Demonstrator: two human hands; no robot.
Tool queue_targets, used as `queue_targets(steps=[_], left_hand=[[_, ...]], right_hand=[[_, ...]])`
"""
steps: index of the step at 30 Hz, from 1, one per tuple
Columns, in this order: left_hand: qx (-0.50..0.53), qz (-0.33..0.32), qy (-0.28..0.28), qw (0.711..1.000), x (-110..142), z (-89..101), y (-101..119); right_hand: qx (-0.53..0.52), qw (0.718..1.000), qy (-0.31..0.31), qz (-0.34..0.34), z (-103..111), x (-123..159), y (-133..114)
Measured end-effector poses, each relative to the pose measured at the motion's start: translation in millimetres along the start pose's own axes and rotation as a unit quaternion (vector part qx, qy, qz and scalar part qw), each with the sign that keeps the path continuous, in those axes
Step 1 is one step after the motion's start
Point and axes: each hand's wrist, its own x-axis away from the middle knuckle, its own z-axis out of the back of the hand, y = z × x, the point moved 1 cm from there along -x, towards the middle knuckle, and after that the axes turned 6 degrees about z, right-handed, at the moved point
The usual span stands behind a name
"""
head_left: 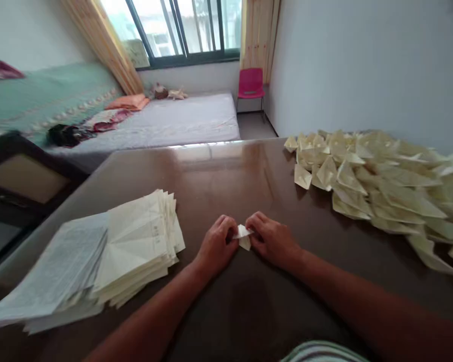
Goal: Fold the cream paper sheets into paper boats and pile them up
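Between my two hands, just above the brown table (219,186), is a small folded piece of cream paper (244,238). My left hand (219,239) pinches its left end, fingers closed. Its right end is gripped by the closed fingers of my right hand (272,235). The fingers cover both ends, leaving the peaked middle and a lower flap in sight. To the left lies a stack of creased cream sheets (132,246), partly overlapping a pile of printed sheets (60,266). A large heap of folded paper boats (385,176) covers the table's right side.
Beyond the table's far edge stands a bed (196,118) with an orange folded cloth (128,102) on it. A pink chair (251,84) is by the window wall. At the left is a dark cabinet (26,176). A white wall (362,65) runs along the right.
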Motion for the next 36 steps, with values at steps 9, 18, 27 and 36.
queue_targets(steps=[9,18,27,36], left_hand=[[-0.06,-0.166,-0.059,0.983,6.5,16.3,-2.0],[-0.2,-0.259,-0.08,0.942,11.5,18.8,6.1],[-0.245,-0.249,-0.102,0.931,14.5,22.3,16.0],[-0.261,-0.213,-0.107,0.936,13.0,19.1,9.5]], right_hand=[[-0.047,0.996,-0.025,0.075,10.2,1.0,15.0],[0.06,0.983,-0.078,0.155,26.2,0.2,17.8],[0.075,0.963,-0.098,0.239,27.6,2.2,12.8],[0.105,0.95,-0.164,0.246,35.1,4.8,6.9]])
